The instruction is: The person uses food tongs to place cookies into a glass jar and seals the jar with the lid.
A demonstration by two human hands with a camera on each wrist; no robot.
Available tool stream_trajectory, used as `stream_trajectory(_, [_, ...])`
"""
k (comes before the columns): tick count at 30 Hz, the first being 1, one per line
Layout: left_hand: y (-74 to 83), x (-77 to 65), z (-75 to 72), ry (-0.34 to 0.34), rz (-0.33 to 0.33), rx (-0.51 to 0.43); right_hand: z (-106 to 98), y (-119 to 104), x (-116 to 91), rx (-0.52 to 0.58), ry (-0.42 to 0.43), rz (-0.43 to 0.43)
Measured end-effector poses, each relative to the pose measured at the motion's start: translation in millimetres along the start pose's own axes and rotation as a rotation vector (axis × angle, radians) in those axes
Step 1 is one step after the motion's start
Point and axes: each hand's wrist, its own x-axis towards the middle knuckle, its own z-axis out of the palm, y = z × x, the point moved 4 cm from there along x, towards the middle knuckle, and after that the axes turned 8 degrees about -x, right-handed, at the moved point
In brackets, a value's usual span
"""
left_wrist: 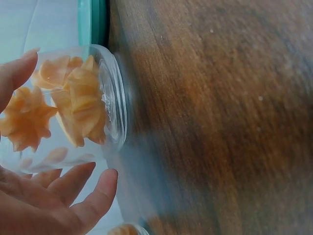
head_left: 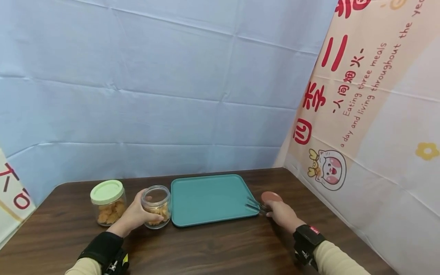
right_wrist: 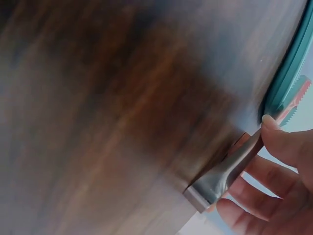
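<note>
A clear open jar [head_left: 165, 202] stands on the table, with star-shaped yellow-orange snack pieces [left_wrist: 80, 100] inside. My left hand [head_left: 135, 212] grips this jar from its left side, thumb across the front. Metal tongs [right_wrist: 227, 171] are pinched between the thumb and fingers of my right hand [head_left: 283, 214]. Their serrated tips [right_wrist: 296, 98] reach over the right edge of the teal tray [head_left: 209, 198]. Just behind my right hand lies a round reddish-brown disc [head_left: 270, 196], partly covered by the hand; whether it touches the fingers I cannot tell.
Left of my left hand stands a second jar with a pale green lid [head_left: 107, 191], holding orange-brown pieces. The dark wooden table [head_left: 206, 248] meets a pale blue cloth [head_left: 165, 95] behind and a printed cloth [head_left: 388, 152] at the right.
</note>
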Motion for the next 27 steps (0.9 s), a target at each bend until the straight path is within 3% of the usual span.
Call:
stream_trajectory(12, [4.3, 1.4, -3.2, -0.008, -0.003, -0.001, 0, 2, 3, 0.026, -0.021, 0.021])
stream_trajectory(27, [3.9, 3.7, -5.5, -0.022, -0.030, 0.011, -17, 16, 6, 0.093, 0.049, 0.043])
